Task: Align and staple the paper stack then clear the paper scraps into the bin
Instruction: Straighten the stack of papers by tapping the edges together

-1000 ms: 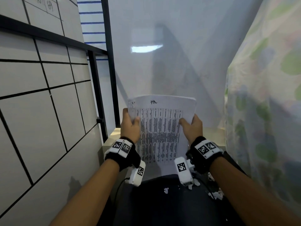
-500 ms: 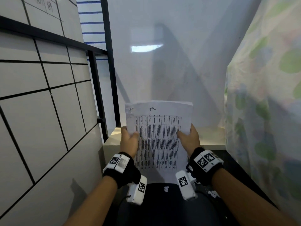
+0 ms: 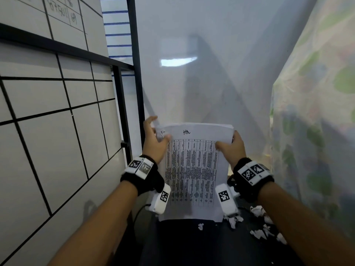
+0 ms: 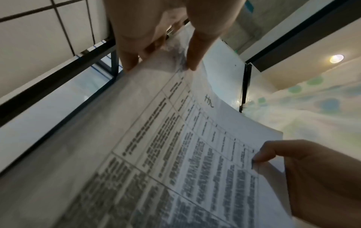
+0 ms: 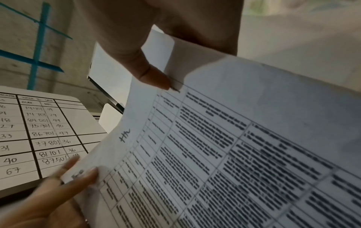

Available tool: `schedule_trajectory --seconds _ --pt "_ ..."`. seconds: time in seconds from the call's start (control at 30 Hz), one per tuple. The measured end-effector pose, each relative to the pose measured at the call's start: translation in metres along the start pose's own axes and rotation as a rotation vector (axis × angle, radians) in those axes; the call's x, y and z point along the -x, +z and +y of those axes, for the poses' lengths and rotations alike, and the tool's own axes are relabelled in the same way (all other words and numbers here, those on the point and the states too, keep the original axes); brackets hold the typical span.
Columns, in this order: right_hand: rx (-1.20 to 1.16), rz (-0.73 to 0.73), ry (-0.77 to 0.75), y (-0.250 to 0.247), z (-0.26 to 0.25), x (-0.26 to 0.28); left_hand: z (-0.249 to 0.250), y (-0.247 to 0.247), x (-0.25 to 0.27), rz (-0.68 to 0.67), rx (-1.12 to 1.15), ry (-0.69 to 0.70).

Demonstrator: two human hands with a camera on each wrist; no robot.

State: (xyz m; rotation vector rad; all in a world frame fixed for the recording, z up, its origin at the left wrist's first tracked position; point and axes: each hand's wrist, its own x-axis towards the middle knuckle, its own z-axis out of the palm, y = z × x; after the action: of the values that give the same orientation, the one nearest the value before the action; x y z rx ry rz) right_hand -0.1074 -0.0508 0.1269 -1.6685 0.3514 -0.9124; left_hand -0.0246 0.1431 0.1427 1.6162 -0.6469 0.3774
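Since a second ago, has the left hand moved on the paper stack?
Yes. The left hand has slid up the paper stack to its top left corner, beside the black frame post.

We reach both bare forearms forward, a black band with white tags on each wrist. Our left hand (image 3: 154, 140) pinches the stack (image 3: 192, 169) at its top left corner, thumb on the front, fingers behind. Our right hand (image 3: 230, 146) grips the upper right edge the same way, thumb pressed on the printed face.

Printed table text (image 3: 192, 169) blurred (unreadable) on paper stack (image 3: 194, 212).
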Motion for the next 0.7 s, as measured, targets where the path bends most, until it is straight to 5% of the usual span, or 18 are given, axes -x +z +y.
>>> schedule_trajectory --seconds 0.17,0.7 --pt "-0.012 0.013 0.009 -0.003 -0.002 -0.004 0.002 -0.006 -0.003 -0.027 -0.31 0.241" --pt "0.076 -0.038 -0.156 -0.016 0.015 0.002 -0.003 -0.014 -0.015 0.025 -0.17 0.07"
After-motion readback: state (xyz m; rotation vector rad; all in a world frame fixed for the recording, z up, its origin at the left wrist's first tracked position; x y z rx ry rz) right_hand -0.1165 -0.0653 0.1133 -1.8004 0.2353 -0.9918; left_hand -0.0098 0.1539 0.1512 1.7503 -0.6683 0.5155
